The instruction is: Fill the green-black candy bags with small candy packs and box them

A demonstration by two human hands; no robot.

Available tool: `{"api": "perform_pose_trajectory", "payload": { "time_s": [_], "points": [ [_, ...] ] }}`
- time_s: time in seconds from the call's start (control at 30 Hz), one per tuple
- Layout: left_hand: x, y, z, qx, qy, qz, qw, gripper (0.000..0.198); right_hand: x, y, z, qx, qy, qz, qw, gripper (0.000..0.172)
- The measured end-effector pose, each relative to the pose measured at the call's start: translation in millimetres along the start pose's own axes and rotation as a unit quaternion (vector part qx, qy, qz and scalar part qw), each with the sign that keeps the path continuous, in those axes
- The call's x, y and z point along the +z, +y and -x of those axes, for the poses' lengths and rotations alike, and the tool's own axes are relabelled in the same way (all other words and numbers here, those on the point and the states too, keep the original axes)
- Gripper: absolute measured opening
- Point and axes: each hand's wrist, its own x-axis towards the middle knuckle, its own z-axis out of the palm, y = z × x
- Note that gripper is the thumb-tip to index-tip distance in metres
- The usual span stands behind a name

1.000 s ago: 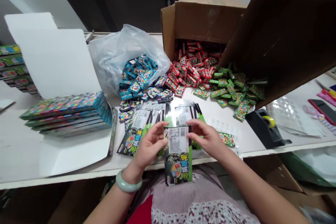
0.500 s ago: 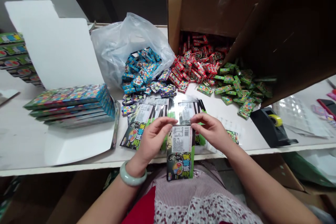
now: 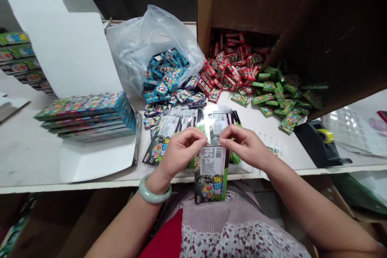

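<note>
A black and green printed candy packet (image 3: 211,173) with a white label hangs over the table's front edge, its clear top end held between both hands. My left hand (image 3: 183,149), with a pale bangle at the wrist, pinches the top left corner. At the top right corner, the fingertips of my right hand (image 3: 243,145) are pinched together. More packets of the same print (image 3: 157,147) lie fanned out behind and beside my hands. Small purple candy boxes (image 3: 152,121) sit just beyond them.
Blue boxes (image 3: 165,72) spill from a clear plastic bag (image 3: 130,48). Red boxes (image 3: 231,72) spill from a cardboard carton (image 3: 248,4), with green boxes (image 3: 279,96) to their right. A tape dispenser (image 3: 317,145) stands at the right. Flat printed boxes (image 3: 87,109) are stacked in a white display box (image 3: 81,165).
The view has tilted and shifted slightly. My left fingers have curled in more tightly at the packet's top. Both hands stay at its upper corners.
</note>
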Motion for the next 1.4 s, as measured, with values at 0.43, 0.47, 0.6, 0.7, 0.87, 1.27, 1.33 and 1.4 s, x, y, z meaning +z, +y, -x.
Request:
{"api": "perform_pose_trajectory", "payload": {
  "time_s": [0.43, 0.47, 0.6, 0.7, 0.87, 1.27, 1.33, 1.4],
  "points": [
    [-4.9, -17.0, 19.3, 0.051, -0.031, -0.027, 0.998, 0.011, 18.7, 17.7, 25.6, -0.12, 0.065, 0.064, 0.989, 0.009],
    [-4.9, -16.4, 18.5, 0.052, -0.036, -0.032, 0.997, 0.009, 20.7, 17.0, 25.1, -0.116, 0.072, 0.063, 0.989, 0.009],
    [-4.0, -17.3, 12.8, 0.022, -0.003, -0.067, 0.997, 0.005, 29.0, 13.7, 20.2, -0.102, 0.094, 0.052, 0.989, 0.007],
    [-2.8, -21.0, 7.9, -0.011, 0.03, -0.101, 0.994, 0.007, 12.7, 23.3, 20.2, -0.083, 0.077, 0.012, 0.994, 0.017],
    [-8.1, -25.9, 7.1, -0.067, 0.074, -0.121, 0.988, 0.008, -81.9, 81.3, 61.0, 0.109, 0.277, 0.124, 0.947, 0.024],
    [8.4, -17.8, 5.4, -0.092, 0.109, -0.132, 0.981, 0.002, -118.5, 146.8, 101.5, 0.227, 0.304, 0.273, 0.884, 0.007],
    [5.9, -21.1, 5.2, -0.086, 0.099, -0.136, 0.982, 0.003, -117.6, 144.9, 108.5, 0.226, 0.299, 0.255, 0.891, 0.005],
    [3.7, -24.8, 4.1, -0.074, 0.087, -0.133, 0.984, 0.007, -120.8, 140.4, 118.9, 0.227, 0.293, 0.226, 0.901, 0.007]
  ]
}}
